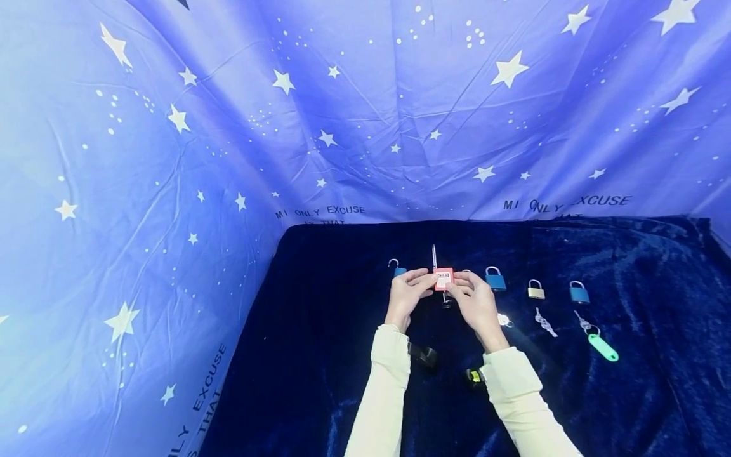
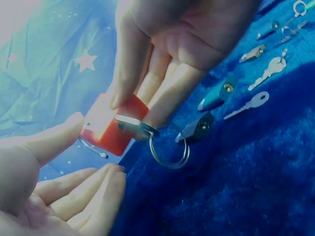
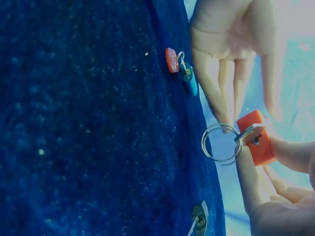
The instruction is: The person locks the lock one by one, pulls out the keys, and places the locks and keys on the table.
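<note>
A small red padlock (image 1: 443, 279) with a white label is held up over the dark blue cloth. My right hand (image 1: 476, 308) pinches its body between thumb and fingers. A key (image 3: 250, 132) sits in the keyhole on its underside, and a metal split ring (image 3: 216, 158) hangs from the key. The silver shackle (image 1: 434, 256) points away from me, and one end of it shows loose in the left wrist view. My left hand (image 1: 407, 296) is at the padlock's left side, its fingers nearly straight and its thumb tip right at the body's edge.
Left of the hands lies a blue padlock (image 1: 400, 271) with a raised shackle. To the right are another blue padlock (image 1: 495, 280), a brass padlock (image 1: 536, 291) and a further blue one (image 1: 579, 294). Silver keys (image 1: 545, 322) and a green key tag (image 1: 603, 348) lie nearer me.
</note>
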Motion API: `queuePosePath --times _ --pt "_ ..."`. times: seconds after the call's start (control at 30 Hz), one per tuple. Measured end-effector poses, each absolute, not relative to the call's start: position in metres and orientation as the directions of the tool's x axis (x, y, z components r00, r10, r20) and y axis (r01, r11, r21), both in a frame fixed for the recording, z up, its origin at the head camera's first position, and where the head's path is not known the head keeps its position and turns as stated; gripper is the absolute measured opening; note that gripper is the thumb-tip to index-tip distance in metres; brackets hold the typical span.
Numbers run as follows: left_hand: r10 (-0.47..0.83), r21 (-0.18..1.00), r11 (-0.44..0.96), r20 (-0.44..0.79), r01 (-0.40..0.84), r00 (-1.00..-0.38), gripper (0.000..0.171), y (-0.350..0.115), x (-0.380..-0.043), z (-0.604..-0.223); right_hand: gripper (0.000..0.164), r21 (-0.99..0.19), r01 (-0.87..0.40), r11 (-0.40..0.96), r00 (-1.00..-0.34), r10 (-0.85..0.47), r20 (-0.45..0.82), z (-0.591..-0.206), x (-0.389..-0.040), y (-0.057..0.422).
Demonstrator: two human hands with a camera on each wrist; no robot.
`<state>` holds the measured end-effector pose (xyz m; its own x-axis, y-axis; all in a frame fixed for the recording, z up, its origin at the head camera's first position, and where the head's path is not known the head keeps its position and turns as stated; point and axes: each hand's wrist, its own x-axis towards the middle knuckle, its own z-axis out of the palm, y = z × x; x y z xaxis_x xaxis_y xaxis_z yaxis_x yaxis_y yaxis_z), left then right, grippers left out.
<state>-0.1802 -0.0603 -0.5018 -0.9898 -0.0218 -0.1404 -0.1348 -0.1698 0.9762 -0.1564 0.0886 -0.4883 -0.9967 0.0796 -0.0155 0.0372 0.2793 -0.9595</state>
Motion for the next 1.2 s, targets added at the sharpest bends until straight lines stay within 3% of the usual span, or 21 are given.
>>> queuePosePath --times 0.57,1.2 --pt "-0.085 0.978 -0.197 -0.081 -0.063 -0.993 0.025 -0.057 -0.185 -0.497 0.037 -0.952 0.045 0.302 -0.997 0.073 -0.023 -0.488 -0.154 0.089" --pt "-0.056 0.990 -0.122 -0.072 -0.065 -0.996 0.027 -0.053 -0.191 -0.492 0.038 -0.953 0.035 0.300 -0.998 0.063 -0.017 -0.485 -0.152 0.088"
